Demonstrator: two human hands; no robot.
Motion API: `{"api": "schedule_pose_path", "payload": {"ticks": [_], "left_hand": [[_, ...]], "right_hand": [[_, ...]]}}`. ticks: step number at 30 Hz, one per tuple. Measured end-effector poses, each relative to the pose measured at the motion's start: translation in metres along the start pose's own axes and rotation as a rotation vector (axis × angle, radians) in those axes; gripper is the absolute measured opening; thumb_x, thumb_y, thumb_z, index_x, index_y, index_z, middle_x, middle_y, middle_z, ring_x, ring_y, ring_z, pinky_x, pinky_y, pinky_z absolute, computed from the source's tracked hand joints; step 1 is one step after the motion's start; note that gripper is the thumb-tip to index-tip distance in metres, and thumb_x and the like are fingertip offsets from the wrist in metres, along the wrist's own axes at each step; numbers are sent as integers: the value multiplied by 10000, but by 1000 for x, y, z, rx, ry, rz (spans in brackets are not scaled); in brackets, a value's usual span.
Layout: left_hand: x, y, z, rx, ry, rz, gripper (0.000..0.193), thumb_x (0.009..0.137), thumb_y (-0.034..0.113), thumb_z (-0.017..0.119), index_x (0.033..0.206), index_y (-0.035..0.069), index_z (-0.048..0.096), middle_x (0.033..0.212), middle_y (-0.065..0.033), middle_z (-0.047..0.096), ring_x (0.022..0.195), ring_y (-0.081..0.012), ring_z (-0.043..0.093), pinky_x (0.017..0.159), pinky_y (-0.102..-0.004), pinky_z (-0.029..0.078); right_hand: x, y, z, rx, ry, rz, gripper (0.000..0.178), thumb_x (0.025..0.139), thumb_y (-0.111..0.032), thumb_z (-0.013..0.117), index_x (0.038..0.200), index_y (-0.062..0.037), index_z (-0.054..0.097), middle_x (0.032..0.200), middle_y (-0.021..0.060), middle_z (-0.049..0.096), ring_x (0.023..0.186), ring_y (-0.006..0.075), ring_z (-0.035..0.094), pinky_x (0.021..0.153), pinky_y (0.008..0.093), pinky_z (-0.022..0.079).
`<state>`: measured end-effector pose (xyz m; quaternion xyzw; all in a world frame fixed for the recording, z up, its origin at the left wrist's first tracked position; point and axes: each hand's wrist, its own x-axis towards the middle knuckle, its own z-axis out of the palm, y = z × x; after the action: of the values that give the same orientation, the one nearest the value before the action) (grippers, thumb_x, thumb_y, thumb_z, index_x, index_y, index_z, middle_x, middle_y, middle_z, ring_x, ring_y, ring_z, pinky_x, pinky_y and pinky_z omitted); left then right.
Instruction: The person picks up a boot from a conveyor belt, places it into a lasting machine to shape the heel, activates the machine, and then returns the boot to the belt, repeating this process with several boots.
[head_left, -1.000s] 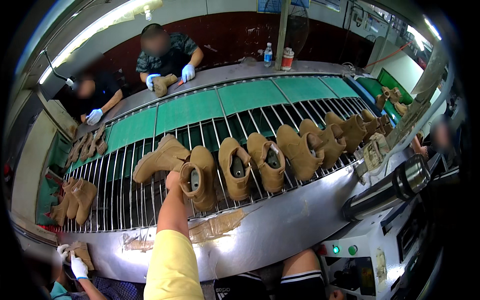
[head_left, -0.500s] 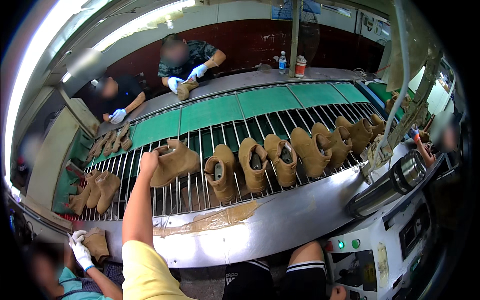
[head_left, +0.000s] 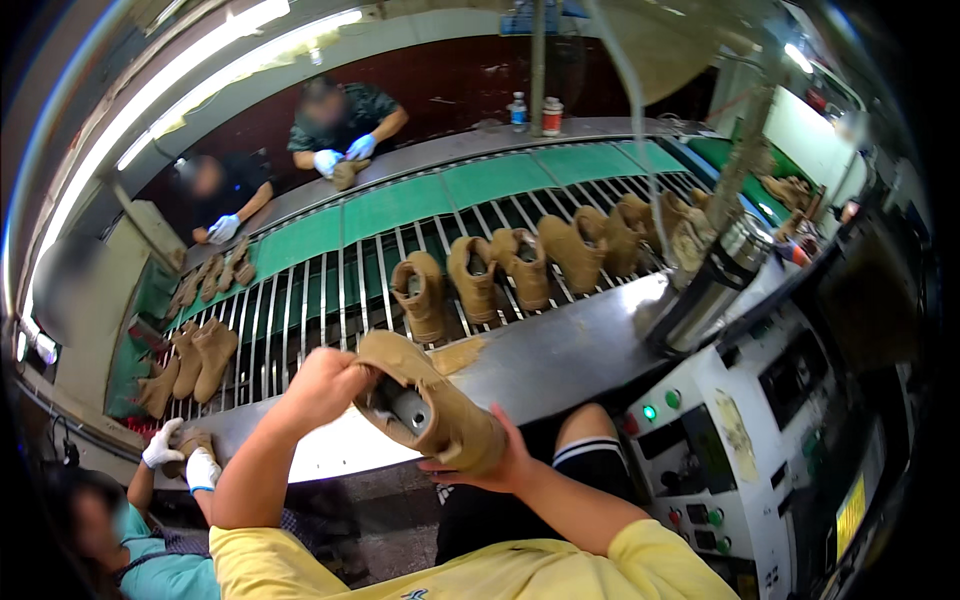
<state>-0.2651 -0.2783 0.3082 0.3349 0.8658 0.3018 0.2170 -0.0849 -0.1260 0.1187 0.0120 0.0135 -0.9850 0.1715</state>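
A tan ankle boot upper (head_left: 462, 422) is held up in front of me over the metal counter's edge, tilted, with its opening toward me. A grey last with round holes shows inside it. My left hand (head_left: 325, 388) is closed on the rim of the opening. Round the far end of the boot wraps my right hand (head_left: 512, 455), its fingers partly hidden beneath. Beyond, a row of similar tan boots (head_left: 473, 280) stands on the rack of metal rods (head_left: 340, 285), openings turned my way.
The steel counter (head_left: 540, 345) lies between me and the rack. A steel thermos (head_left: 715, 290) leans at its right, beside a white control machine (head_left: 690, 440). More boots (head_left: 213, 358) stand at left. A gloved co-worker (head_left: 165, 565) is at lower left; two others work across the line.
My left hand has brought the boot off the rack toward me. My right hand has come up from low at the right and taken hold of it. The view has shifted.
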Motion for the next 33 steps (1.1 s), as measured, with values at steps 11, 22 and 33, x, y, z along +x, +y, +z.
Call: {"api": "schedule_pose_path", "payload": {"ticks": [11,22,33], "left_hand": [[-8,58,139,87,1,647,184,785,134,662,695,-19,615,596,-181,552,495,-304,528,496,-378,417],[92,-60,319,-334,147,272,354,877,190,589,600,-29,575,495,-52,484,491,-108,422,474,-303,336],[103,-134,361,-457,407,-14,392,901,156,548,556,-3,448,495,-23,435,491,-97,394,475,-299,333]], "right_hand": [[-183,-5,-23,-129,-37,-588,677,808,-299,527,1417,-72,338,1429,157,389,1299,314,406,1053,472,359],[-424,-96,70,-1010,1349,-1587,931,567,-93,644,1445,-70,334,1343,149,478,1160,259,505,963,313,414],[-532,-293,114,-1120,2466,-1003,948,557,-304,678,1409,-23,373,1125,220,610,965,305,615,812,337,476]]}}
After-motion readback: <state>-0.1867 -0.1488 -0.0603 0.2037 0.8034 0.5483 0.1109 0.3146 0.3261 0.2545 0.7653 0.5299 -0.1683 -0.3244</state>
